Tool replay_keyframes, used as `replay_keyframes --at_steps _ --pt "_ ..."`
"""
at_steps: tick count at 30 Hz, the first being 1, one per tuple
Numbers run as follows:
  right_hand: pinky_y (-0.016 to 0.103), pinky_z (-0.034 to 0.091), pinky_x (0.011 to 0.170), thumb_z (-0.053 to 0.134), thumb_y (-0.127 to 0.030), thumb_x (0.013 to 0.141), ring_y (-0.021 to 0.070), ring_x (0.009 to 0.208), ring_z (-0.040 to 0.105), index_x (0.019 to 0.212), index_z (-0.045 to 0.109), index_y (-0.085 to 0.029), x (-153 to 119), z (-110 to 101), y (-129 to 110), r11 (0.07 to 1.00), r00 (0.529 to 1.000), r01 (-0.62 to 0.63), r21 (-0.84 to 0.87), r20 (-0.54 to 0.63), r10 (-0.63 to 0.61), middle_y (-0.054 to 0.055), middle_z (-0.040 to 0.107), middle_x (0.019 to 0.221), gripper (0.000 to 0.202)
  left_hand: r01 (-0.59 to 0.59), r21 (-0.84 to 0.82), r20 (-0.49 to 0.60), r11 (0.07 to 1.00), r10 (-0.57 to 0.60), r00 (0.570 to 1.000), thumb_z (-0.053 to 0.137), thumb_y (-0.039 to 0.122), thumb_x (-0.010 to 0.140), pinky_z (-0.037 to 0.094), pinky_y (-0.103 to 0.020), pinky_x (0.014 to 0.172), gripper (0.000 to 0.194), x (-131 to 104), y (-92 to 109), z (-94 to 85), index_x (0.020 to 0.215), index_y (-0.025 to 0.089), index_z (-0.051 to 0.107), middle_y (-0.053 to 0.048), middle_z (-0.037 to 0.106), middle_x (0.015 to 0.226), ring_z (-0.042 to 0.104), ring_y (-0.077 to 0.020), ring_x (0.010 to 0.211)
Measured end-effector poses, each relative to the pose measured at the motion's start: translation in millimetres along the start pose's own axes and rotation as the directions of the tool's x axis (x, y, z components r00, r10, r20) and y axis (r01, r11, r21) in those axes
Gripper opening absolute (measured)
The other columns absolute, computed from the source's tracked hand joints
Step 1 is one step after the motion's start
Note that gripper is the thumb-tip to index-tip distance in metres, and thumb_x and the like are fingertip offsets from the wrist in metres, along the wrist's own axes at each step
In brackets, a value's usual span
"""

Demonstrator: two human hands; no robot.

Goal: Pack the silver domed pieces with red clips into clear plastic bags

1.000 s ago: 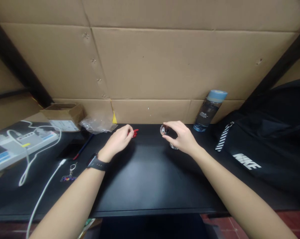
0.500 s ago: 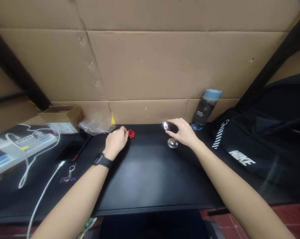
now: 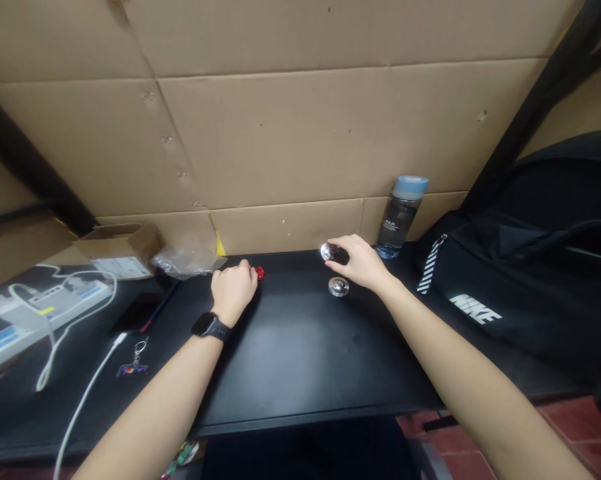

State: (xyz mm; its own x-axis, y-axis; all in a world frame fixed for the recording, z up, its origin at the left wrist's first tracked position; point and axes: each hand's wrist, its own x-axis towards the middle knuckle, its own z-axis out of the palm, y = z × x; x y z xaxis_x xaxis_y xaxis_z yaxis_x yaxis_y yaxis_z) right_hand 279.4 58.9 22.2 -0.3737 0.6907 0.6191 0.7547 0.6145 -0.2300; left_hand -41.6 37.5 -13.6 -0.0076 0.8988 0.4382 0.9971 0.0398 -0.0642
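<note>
On the black tabletop (image 3: 290, 373) lies a shiny disc (image 3: 338, 287); near it, the right hand (image 3: 359, 262) grasps a metallic piece (image 3: 326, 251). Whether the left hand (image 3: 234, 287) grips the red object (image 3: 260, 273) beside it, one cannot tell.

I am holding a small round metal piece (image 3: 326, 251) in my right hand (image 3: 358, 262), pinching it between thumb and fingers, its shiny face pointing leftward. A silver metal disc (image 3: 338, 287) is lying flat on the black desktop (image 3: 290, 347), nearer me, its polished rim surrounding a small centre. A small red openwork piece (image 3: 260, 273) is showing beside my left hand (image 3: 234, 288), which is partly hiding it; contact is staying unclear.
</note>
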Motion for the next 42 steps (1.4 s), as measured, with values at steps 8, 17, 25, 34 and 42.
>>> replay_keyframes --at_steps 8,17,25,34,42 --pt "0.046 0.054 0.093 0.077 -0.034 0.083 0.0285 0.103 0.065 0.120 0.070 -0.023 1.4 -2.6 0.1 1.000 0.999 -0.009 -0.004 0.032 0.009 0.008 0.075 0.115 0.039 0.005 -0.131 -0.029 0.991 -0.009 1.000 0.036 0.040 0.103 0.043 -0.036 0.075 0.038 3.2 -1.8 1.7 0.097 0.019 0.067 -0.012 0.075 0.082 0.071 -0.0306 0.079" --pt "0.033 0.056 0.079 0.084 -0.033 0.072 0.0225 0.084 0.072 0.108 0.075 -0.025 -1.5 -15.7 4.7 0.995 0.906 -0.060 0.083 0.423 0.020 0.004 0.077 0.099 0.038 0.131 -0.766 0.015 0.629 -0.186 0.982 0.042 0.036 0.098 0.043 -0.025 0.069 0.032 4.9 -13.7 3.1 0.084 0.022 0.067 0.001 0.070 0.072 0.064 -0.0180 0.070" --pt "0.032 0.057 0.075 0.083 -0.029 0.069 0.0234 0.084 0.073 0.102 0.077 -0.024 -5.0 -14.6 8.6 0.993 0.819 -0.075 0.090 0.574 0.010 0.004 0.078 0.100 0.034 -0.088 -0.863 -0.086 0.498 0.029 0.996 0.041 0.040 0.104 0.043 -0.025 0.071 0.037 -10.0 8.5 -7.0 0.086 0.020 0.066 0.000 0.064 0.072 0.061 -0.0161 0.071" --pt "0.037 0.059 0.084 0.086 -0.030 0.065 0.0272 0.095 0.074 0.123 0.070 -0.025 -9.0 -12.2 18.1 0.988 0.766 -0.134 0.078 0.640 0.053 0.006 0.076 0.114 0.061 -0.331 -0.767 -0.128 0.549 0.374 0.919 0.037 0.036 0.108 0.043 -0.030 0.074 0.037 -30.6 32.9 -30.3 0.085 0.021 0.063 -0.001 0.065 0.076 0.061 -0.0178 0.074" --pt "0.061 0.039 0.114 0.069 -0.072 0.079 0.0391 0.146 0.043 0.150 0.051 -0.024 -13.9 22.8 4.8 0.999 0.859 -0.025 0.034 0.513 0.004 0.019 0.043 0.159 0.087 -0.500 -0.658 0.038 0.563 0.688 0.725 0.056 0.035 0.099 0.047 -0.041 0.103 0.031 -34.9 27.9 -9.2 0.128 0.024 0.061 -0.010 0.064 0.135 0.061 -0.0273 0.123"
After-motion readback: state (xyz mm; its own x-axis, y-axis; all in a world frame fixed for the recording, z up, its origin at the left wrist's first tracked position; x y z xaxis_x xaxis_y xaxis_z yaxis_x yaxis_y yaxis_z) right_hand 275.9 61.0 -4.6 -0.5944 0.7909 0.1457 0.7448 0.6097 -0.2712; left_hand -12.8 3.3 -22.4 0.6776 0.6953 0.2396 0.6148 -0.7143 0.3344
